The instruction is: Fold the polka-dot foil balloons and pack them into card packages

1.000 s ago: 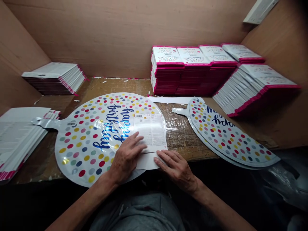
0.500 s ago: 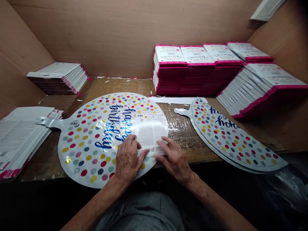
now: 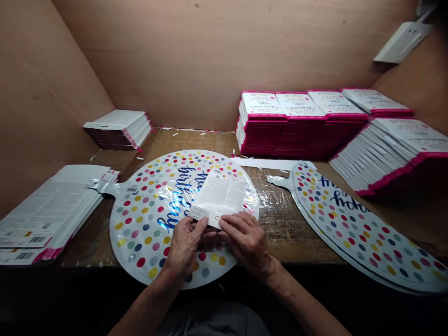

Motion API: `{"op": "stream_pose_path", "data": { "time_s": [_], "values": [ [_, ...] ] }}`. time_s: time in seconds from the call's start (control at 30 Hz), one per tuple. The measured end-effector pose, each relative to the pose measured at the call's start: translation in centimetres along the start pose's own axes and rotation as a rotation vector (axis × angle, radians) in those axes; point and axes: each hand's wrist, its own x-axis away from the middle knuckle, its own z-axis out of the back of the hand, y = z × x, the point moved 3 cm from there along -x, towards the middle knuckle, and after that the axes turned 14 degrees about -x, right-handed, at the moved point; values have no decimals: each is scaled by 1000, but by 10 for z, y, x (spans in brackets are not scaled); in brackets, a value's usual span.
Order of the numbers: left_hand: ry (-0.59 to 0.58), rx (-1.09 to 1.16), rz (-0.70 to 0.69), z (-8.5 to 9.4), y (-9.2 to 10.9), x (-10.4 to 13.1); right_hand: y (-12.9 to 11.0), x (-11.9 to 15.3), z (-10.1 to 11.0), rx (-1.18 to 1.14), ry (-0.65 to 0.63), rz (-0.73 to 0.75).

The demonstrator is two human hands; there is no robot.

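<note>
A white printed sheet (image 3: pixel 224 196) is held by its near edge above a round balloon (image 3: pixel 147 224) with coloured dots and blue "happy birthday" lettering. My left hand (image 3: pixel 191 238) pinches the sheet's near left corner, thumb on top and fingers underneath. At the near right part of the sheet, my right hand (image 3: pixel 247 238) has its fingers closed on the edge. The balloon lies flat on the table, its neck pointing left.
More dotted balloons (image 3: pixel 350 228) lie folded over at the right. Pink-edged packets (image 3: pixel 283 130) are stacked at the back right, a smaller stack (image 3: pixel 119 128) at the back left. Flat printed cards (image 3: pixel 52 210) lie at the left. A white strip (image 3: pixel 276 163) lies behind the balloon.
The printed sheet has been lifted off the balloon and tilted, and both hands have closed on its near edge. The whole view has shifted, so things appear lower and further right.
</note>
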Motion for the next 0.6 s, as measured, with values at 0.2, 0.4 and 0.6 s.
{"op": "stream_pose_path", "data": {
  "time_s": [0.2, 0.4, 0.6],
  "values": [
    [237, 43, -152, 38, 6, -20, 5, -69, -54, 48, -394, -276],
    [374, -28, -180, 92, 16, -36, 1, -122, -94, -82, -647, -204],
    [614, 141, -286, 191, 97, -105, -36, -77, -151, -450, -689, -77]
  ]
}}
